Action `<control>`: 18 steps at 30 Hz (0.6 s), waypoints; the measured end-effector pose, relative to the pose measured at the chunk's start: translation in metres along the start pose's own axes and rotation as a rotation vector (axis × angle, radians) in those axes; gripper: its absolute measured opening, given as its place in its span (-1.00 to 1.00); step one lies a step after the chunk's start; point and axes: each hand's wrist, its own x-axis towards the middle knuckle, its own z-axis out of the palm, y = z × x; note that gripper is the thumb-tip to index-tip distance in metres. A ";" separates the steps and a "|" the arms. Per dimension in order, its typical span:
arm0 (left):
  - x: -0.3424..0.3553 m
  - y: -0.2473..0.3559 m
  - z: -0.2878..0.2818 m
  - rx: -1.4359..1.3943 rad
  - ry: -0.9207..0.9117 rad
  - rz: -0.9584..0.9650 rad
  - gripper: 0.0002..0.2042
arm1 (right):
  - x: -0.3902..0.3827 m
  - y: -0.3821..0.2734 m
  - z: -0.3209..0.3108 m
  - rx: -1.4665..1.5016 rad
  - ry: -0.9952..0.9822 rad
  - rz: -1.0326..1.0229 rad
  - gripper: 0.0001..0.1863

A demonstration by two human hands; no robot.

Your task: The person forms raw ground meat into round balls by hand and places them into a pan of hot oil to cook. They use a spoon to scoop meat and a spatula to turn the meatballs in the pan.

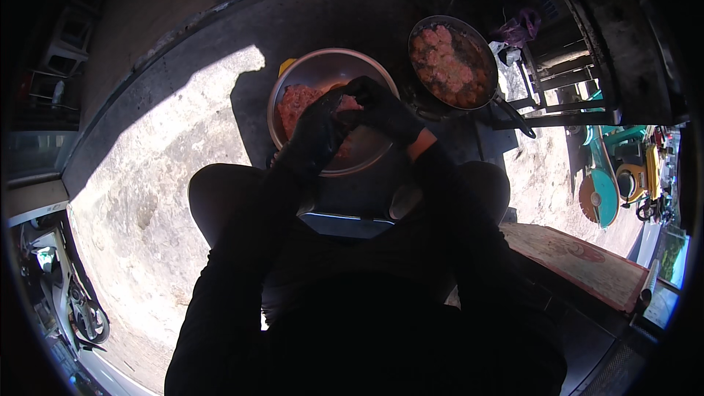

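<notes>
A wide metal bowl [370, 150] in front of me holds pink minced meat [292, 106], heaped in its left half. My left hand [315, 132] and my right hand [381, 114], both in dark gloves, meet over the bowl, fingers curled around a small lump of meat [347, 103]. Just beyond, to the right, a black frying pan [447, 66] with a long handle holds several pale pink and browned pieces in dark liquid.
A purple plastic bag [517, 26] lies by a dark frame at upper right. A turquoise cutting machine with a round blade [598, 198] stands on the right. A wooden board [572, 264] is at lower right, a motorbike [70, 293] at lower left, on sunlit concrete [147, 235].
</notes>
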 end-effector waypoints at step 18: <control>0.005 -0.001 0.001 0.736 -0.011 0.354 -0.52 | -0.014 0.026 0.048 1.183 0.275 0.276 -0.65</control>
